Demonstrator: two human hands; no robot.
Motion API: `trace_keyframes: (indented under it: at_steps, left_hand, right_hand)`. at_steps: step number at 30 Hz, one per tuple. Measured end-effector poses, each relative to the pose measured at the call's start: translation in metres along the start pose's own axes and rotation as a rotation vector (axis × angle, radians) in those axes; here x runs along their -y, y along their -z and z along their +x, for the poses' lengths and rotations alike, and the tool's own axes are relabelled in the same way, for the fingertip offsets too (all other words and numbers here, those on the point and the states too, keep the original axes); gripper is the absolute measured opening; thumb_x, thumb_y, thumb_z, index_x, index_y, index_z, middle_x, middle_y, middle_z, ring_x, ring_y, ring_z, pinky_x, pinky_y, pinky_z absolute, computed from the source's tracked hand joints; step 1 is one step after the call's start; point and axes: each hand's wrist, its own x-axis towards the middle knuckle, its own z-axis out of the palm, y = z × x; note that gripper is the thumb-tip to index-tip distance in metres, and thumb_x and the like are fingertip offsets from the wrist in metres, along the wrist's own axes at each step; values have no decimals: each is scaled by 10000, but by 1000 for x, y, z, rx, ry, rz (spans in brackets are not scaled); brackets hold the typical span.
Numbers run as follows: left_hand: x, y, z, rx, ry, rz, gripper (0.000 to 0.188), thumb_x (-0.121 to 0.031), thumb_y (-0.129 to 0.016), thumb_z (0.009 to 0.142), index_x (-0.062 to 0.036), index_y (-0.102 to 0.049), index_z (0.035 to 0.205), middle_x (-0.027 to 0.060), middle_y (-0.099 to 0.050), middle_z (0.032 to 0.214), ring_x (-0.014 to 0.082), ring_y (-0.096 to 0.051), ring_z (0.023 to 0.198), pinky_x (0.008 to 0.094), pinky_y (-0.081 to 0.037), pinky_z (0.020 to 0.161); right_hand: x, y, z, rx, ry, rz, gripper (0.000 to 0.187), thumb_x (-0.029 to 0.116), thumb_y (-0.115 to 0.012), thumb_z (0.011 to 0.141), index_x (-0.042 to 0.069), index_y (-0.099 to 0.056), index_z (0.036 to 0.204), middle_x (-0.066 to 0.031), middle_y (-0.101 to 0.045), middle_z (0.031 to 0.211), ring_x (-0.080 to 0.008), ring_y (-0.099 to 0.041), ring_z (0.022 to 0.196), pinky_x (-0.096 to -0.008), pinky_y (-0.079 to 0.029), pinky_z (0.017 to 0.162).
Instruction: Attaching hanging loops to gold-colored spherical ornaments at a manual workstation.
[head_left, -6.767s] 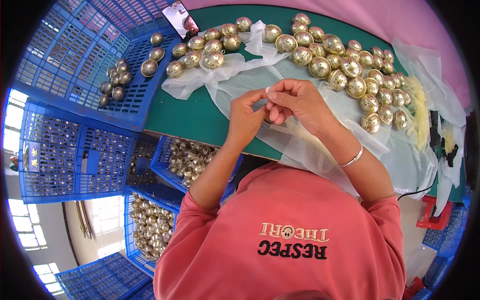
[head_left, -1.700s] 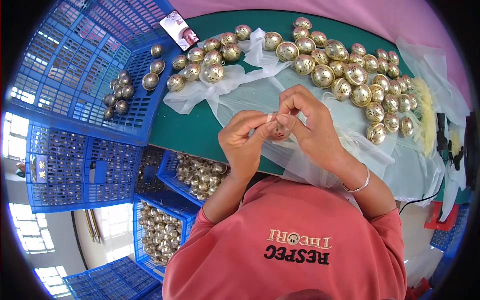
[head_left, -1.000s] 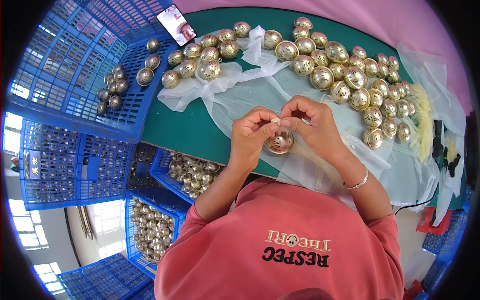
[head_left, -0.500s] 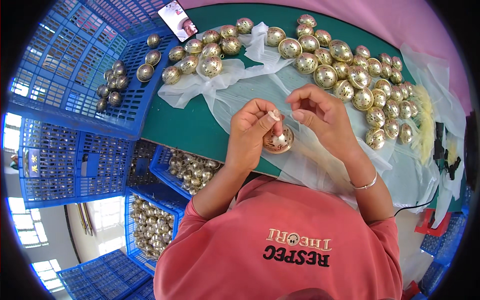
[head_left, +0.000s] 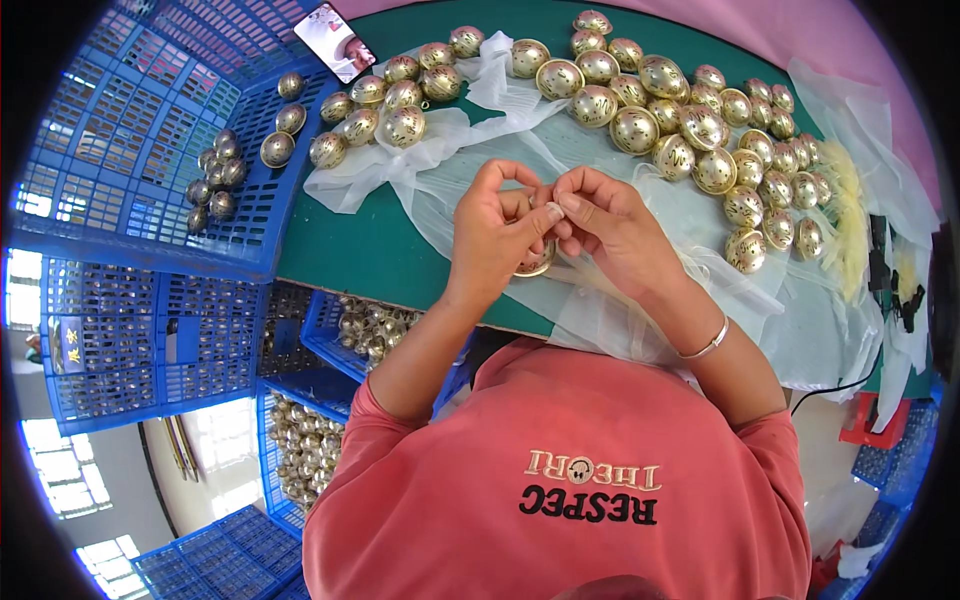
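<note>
My left hand (head_left: 492, 228) and my right hand (head_left: 612, 228) meet over the table, thumbs and fingertips pinched together. Whatever lies between the fingertips is too small or hidden to name. Just below them a gold ball ornament (head_left: 541, 266) rests on the sheer white cloth (head_left: 455, 190), mostly covered by the fingers. More gold ornaments (head_left: 713, 170) with dark markings spread over the far right of the table. A smaller group of gold ornaments (head_left: 403, 127) sits at the far left.
A blue plastic crate (head_left: 255, 225) at the left holds several ornaments, with a phone (head_left: 335, 42) by its edge. Lower left, further blue crates (head_left: 268, 455) hold many ornaments. Pale yellow strands (head_left: 848, 235) and a dark cable (head_left: 835, 388) lie at the right of the green table (head_left: 330, 240).
My right hand has moved left and closed its fingertips against those of my left hand. The hands now cover more of the ornament beneath. The whole view has shifted slightly.
</note>
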Motion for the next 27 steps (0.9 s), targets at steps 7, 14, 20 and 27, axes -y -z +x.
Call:
trace_keyframes:
  at_steps: [7,14,20,27]
  left_hand:
    - [-11,6,25,301,218,127,399,-137,-669,892,-11,-459,1208,48,-643,720,44,-528,510,172,-385,455]
    - [-10,26,34,491,158,66,621,-145,-688,861,-9,-368,1375,68,-636,765,117,-611,645,244,-475,604]
    - [-4,44,29,542,110,-51,559,-104,-685,839,28,-441,1324,112,-659,816,170,-649,753,283,-511,688]
    - [-7,53,2,568,166,-267,294,-59,-655,848,52,-604,1116,120,-662,796,160,-653,723,263,-513,643]
  right_hand:
    - [-9,16,4,-88,-65,210,154,210,-536,987,56,-543,980,-41,-616,926,-85,-542,678,-218,-465,616]
    - [12,17,11,-115,-132,467,153,157,-494,1001,14,-547,1014,-102,-603,955,-110,-535,721,-231,-471,623]
    - [26,31,10,-61,-70,497,191,143,-522,985,-12,-553,1092,-108,-589,970,-118,-509,739,-235,-452,616]
    - [23,2,0,-204,200,-391,127,24,-579,924,-1,-622,1041,-67,-650,833,-101,-573,609,-230,-470,534]
